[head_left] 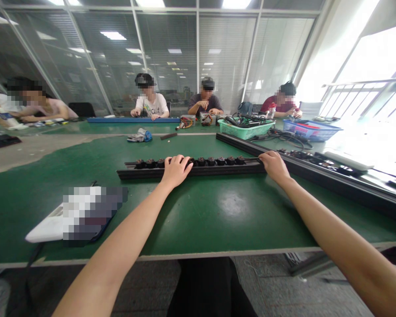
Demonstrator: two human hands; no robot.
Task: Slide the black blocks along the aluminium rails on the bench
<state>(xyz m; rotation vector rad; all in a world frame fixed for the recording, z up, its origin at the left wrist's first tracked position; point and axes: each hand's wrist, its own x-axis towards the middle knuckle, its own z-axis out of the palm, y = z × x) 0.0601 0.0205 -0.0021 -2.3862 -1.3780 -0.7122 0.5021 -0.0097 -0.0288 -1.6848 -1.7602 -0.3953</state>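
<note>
Since my arms reach straight out over the counter, my 2 hands land well apart on the same object: a long, black metal rail (224, 169) lying flat and crosswise on the near part of the glossy green counter (231, 207). My left hand (176, 171) sits palm down over the left-middle of the rail, fingers curled across it, and my right hand (273, 166) rests at its right end, fingertips toward the far edge. Both are on the rail, but I cannot tell whether either is clamping it or only resting there. Spread this wide, they would likely keep a long piece from pivoting or sliding. Along its top stands a row of small, dark, cylindrical motors (221, 161); 9 show, and my left hand may hide more. Their even spacing suggests they sit at regular mounting points.

To the right, a second long, black rail (317, 178) runs at an angle toward the far side, carrying dark parts of its own. On the near left lies a flat white object (49, 226), partly blurred out. Farther off, a green plastic basket (246, 130) heaped with cables sits beside a blue plastic basket (312, 130), probably within easy reach of the person in a maroon shirt (282, 105).
</note>
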